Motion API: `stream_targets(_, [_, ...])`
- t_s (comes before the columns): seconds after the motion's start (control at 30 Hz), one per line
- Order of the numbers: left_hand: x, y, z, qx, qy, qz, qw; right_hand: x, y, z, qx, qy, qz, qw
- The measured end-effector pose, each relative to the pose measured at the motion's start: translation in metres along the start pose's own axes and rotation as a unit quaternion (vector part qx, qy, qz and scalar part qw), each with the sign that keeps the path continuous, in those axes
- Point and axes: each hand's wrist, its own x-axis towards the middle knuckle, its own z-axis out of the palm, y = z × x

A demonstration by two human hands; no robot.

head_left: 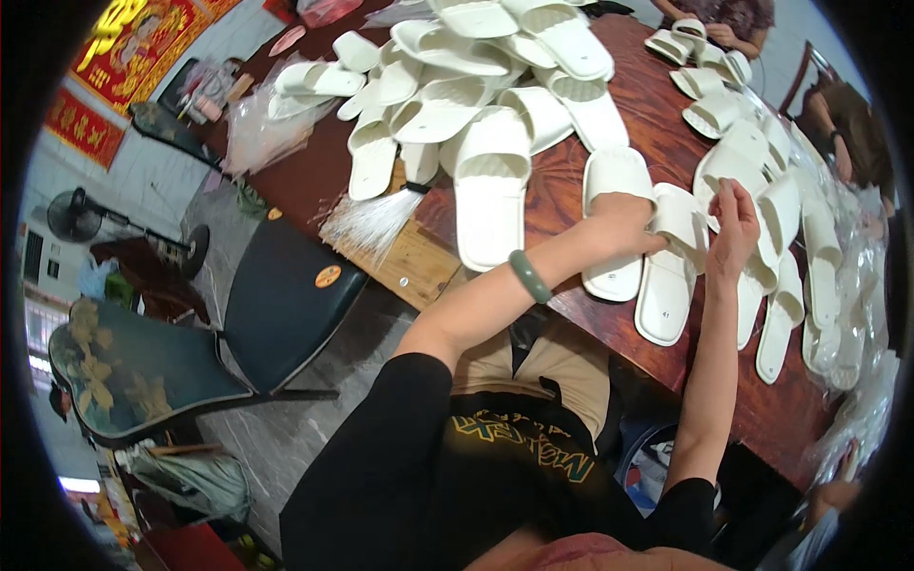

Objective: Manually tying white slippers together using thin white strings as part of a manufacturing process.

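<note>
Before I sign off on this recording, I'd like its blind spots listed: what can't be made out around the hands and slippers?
All in the head view:
1. Left hand: its fingers, hidden under the strap of a white slipper.
2. Right hand: whether it pinches anything, too small to tell.
3. Slipper pile: lower slippers covered by upper ones; far end cut off by the top edge.
4. Far person: head cut off by the top edge.

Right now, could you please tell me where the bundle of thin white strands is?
In the head view, the bundle lies left of the left hand, just below the pile of white slippers, partly across light wood.
</note>
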Motion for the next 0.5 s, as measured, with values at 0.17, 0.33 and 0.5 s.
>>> stream_targets(0.17, [0.011, 0.003, 0.020, 0.035, 0.096, -0.012, 0.995, 0.002, 0.007, -0.003, 0.012, 0.008, 0.009, 1.000])
stream_targets(0.33, [-0.011, -0.013, -0.006, -0.014, 0.126, -0.020, 0.992, 0.000, -0.008, 0.002, 0.043, 0.050, 0.013, 0.998])
stream_targets(0.5, [-0.073, -0.010, -0.081, -0.058, 0.226, 0.041, 0.972, 0.012, -0.012, -0.020, 0.119, 0.036, 0.001, 0.992])
